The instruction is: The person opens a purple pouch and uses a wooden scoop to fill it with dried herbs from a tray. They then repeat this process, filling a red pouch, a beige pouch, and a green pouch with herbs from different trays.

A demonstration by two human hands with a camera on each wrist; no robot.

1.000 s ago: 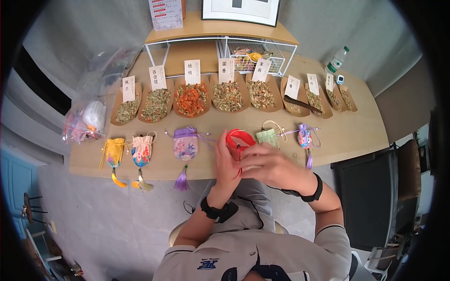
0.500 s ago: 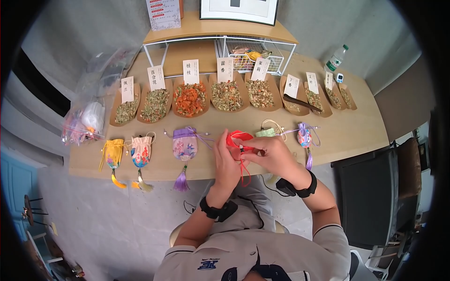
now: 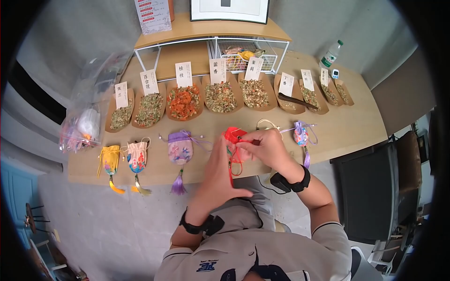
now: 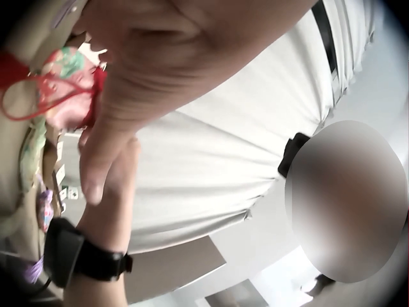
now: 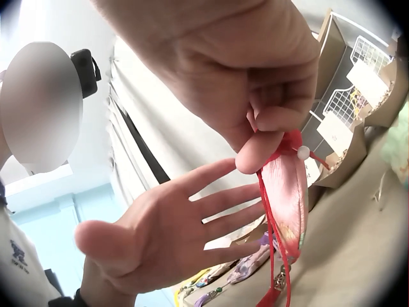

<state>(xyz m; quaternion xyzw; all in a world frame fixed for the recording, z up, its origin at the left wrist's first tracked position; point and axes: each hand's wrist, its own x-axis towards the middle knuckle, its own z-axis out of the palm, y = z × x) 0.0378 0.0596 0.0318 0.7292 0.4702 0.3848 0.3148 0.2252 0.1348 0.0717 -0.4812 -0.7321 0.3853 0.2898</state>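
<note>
A small pink drawstring pouch (image 3: 241, 154) with a red top hangs over the table's front part. My right hand (image 3: 269, 147) pinches it at its gathered red mouth between thumb and fingers. Red cords (image 5: 268, 204) dangle beside the pouch body, and a white bead (image 5: 303, 153) sits near its neck. On the pouch's other side my left hand (image 3: 216, 173) is held with fingers straight and thumb spread out; in the right wrist view its palm faces the pouch. Behind my right hand, a pale green pouch (image 5: 397, 147) is mostly hidden in the head view.
Yellow (image 3: 110, 159), cream (image 3: 137, 157), lilac (image 3: 180, 149) and blue-pink (image 3: 300, 135) tasselled pouches lie along the front. Behind them stand several labelled paper trays of dried herbs (image 3: 220, 97), dark tongs (image 3: 297, 100) across one. A bottle (image 3: 331, 55) stands back right, plastic bags (image 3: 89, 107) left.
My left hand has come off the pouch, drawn back toward my body and spread its thumb. My right hand has moved from working at the pouch's mouth to holding it up by the top.
</note>
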